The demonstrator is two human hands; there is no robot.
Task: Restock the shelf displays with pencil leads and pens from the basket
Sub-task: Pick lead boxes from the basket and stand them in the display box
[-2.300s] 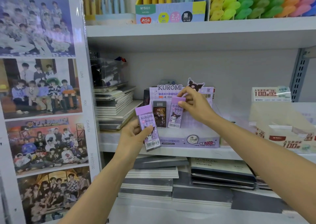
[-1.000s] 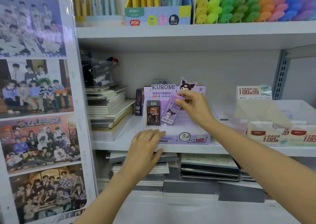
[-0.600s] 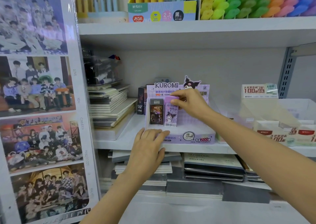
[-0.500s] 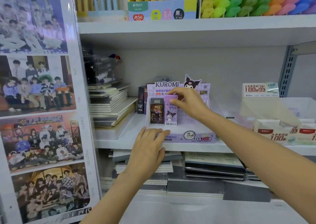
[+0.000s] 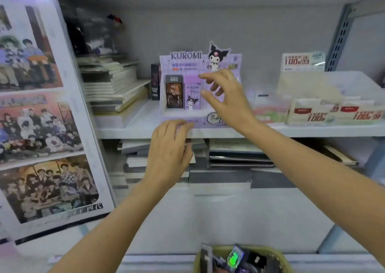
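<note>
**Kuromi display box** [image 5: 185, 64]: a lavender card stand at the front of the middle shelf [image 5: 125, 132], with most of its tray unfilled. Two items stand upright at its left end, side by side, faces outward so a shopper can read them: a dark lead pack [image 5: 174, 91] and a purple lead pack [image 5: 192, 95].

**Left hand** [image 5: 168, 148]: the fingers lie flat against the box's front lip and hold nothing. From where I stand this looks like bracing, so the light card box does not slide back while stock goes in.

**Right hand** [image 5: 227, 98]: the fingers are spread and grip nothing. It sits just right of the purple lead pack, with the forefinger tip at the pack's top edge (touching or a hair off, I cannot tell). My guess is that it is steadying the pack upright. The two hands are apart, the right one higher.

**Basket** [image 5: 277, 253]: at the bottom edge of view, below the shelf and within easy reach. More packets [image 5: 235, 256] wait inside, one with a holographic sheen. I can make out no pens.

**Also present:** notebooks [image 5: 112, 89] stacked to the left of the box, and a clear tray [image 5: 333, 114] of "100" lead boxes to its right.

**Progress:** early, by my reckoning. The next reach probably goes down to the basket.
</note>
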